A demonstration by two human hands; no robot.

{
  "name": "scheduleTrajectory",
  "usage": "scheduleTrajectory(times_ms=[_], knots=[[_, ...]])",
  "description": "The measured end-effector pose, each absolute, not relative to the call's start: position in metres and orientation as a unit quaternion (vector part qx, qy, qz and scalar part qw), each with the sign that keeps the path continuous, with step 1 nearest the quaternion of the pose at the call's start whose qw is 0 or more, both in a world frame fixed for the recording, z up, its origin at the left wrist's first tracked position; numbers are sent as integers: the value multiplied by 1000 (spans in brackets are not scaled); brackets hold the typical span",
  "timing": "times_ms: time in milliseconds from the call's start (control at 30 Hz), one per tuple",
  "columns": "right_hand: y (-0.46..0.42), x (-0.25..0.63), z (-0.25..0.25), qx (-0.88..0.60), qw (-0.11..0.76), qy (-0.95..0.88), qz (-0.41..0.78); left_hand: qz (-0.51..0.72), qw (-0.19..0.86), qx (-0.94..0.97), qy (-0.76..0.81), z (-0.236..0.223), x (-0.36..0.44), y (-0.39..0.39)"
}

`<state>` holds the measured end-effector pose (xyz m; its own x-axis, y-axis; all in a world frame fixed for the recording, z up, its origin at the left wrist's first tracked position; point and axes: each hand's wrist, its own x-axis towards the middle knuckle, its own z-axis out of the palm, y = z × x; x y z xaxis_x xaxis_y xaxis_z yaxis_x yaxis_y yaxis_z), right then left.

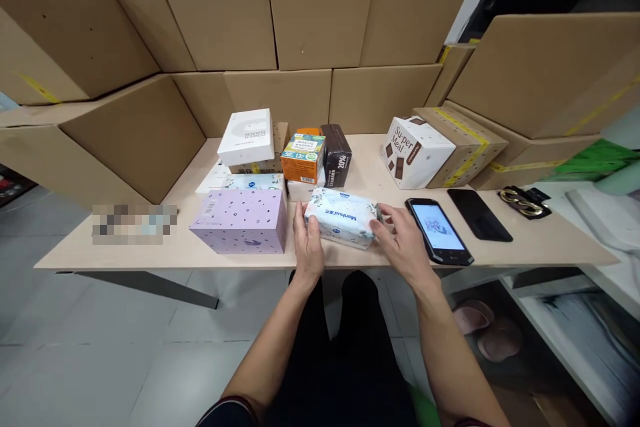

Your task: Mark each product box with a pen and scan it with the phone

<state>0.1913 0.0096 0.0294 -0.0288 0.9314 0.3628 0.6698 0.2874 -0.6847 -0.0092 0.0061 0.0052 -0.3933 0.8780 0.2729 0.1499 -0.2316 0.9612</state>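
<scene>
Nearest, your left hand (309, 243) and right hand (403, 240) gripped opposite ends of the Manhua tissue pack (343, 217) at the front of the surface (360, 255). The purple box (243, 221) sat to its left; the lit phone (440, 230) lay to its right. Farther back stood the orange box (303, 159) and the Super Meal box (416, 152).

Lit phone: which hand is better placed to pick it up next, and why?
Probably the right hand, close beside the lit phone. The left hand is at the other end of the tissue pack. Both hold it, so the right must release first.
</scene>
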Motion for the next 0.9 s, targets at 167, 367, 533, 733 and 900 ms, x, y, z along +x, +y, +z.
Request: scheduleTrajectory(times_ms=[167, 367, 533, 733, 900], knots=[[6, 184, 31, -607, 400, -665, 169, 635, 269, 474, 547, 4, -10, 8], [6, 186, 29, -570, 451, -669, 157, 729, 242, 435, 471, 4, -7, 5], [12, 187, 5, -569, 483, -656, 116, 706, 246, 461, 478, 1, -4, 4], [14, 188, -5, -567, 495, -644, 135, 654, 264, 486, 516, 3, -9, 3], [14, 189, 1, -557, 504, -636, 175, 624, 263, 502, 538, 1, -14, 10]])
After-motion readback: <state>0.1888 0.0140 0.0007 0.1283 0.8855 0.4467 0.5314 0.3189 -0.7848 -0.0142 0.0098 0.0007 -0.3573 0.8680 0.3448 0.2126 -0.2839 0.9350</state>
